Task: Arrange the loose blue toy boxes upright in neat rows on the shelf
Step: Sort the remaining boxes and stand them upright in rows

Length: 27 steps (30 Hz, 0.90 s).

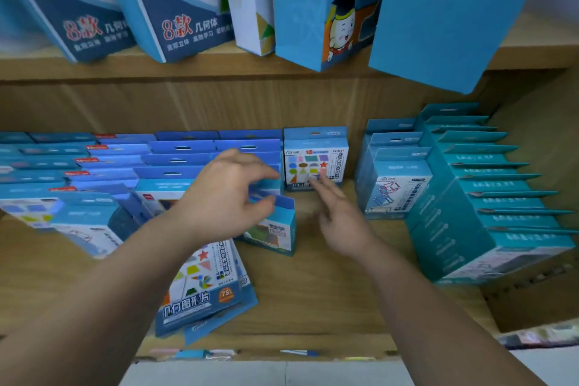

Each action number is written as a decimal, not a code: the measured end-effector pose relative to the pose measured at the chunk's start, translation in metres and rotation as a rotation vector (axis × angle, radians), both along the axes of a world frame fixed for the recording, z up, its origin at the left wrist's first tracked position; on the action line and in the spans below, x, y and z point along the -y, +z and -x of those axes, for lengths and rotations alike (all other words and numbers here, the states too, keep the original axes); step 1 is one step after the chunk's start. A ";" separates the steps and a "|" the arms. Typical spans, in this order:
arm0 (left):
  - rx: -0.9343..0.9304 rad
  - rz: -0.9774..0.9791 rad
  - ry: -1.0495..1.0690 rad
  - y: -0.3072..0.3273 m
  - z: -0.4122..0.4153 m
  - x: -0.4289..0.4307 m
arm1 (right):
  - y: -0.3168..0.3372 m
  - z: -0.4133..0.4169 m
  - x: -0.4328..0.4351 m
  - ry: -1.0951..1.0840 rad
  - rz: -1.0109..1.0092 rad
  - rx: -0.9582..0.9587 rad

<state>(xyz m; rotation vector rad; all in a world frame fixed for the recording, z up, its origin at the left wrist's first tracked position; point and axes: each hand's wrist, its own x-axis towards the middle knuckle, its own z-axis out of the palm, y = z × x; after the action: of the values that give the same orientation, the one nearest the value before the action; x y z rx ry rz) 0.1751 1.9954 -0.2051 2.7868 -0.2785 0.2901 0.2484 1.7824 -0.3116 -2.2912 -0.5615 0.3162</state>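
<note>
A small blue toy box (pixel 277 230) stands tilted on the wooden shelf (pixel 329 291), in front of rows of upright blue boxes (pixel 175 163). My left hand (pixel 225 197) curls over its top, thumb in front and fingers behind its hang tab. My right hand (pixel 340 216) is stretched out with straight fingers. Its fingertips touch the lower front of an upright box with coloured shapes (pixel 316 160) at the back. Two or three loose flat boxes (pixel 203 288) lie face up near the shelf's front edge, partly under my left forearm.
A short row of upright boxes (pixel 396 178) stands right of the gap, and a long row of teal boxes (pixel 488 194) runs along the right side. Large blue boxes (pixel 316 9) lean on the upper shelf overhead. Bare wood shows between my hands.
</note>
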 end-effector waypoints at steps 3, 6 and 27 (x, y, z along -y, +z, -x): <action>-0.063 -0.134 -0.027 -0.007 0.015 -0.010 | 0.004 0.006 0.000 -0.107 -0.147 -0.037; -0.079 -0.205 -0.005 -0.011 0.018 -0.012 | 0.006 0.025 -0.001 -0.118 -0.409 -0.156; -0.047 0.021 0.360 -0.035 0.070 -0.007 | -0.003 0.065 0.037 -0.231 -0.433 -0.022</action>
<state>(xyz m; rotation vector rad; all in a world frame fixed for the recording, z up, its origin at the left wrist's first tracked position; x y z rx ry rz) 0.1046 2.0023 -0.2401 2.8059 0.2400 0.3076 0.1834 1.7455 -0.3145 -1.9050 -0.3114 0.0937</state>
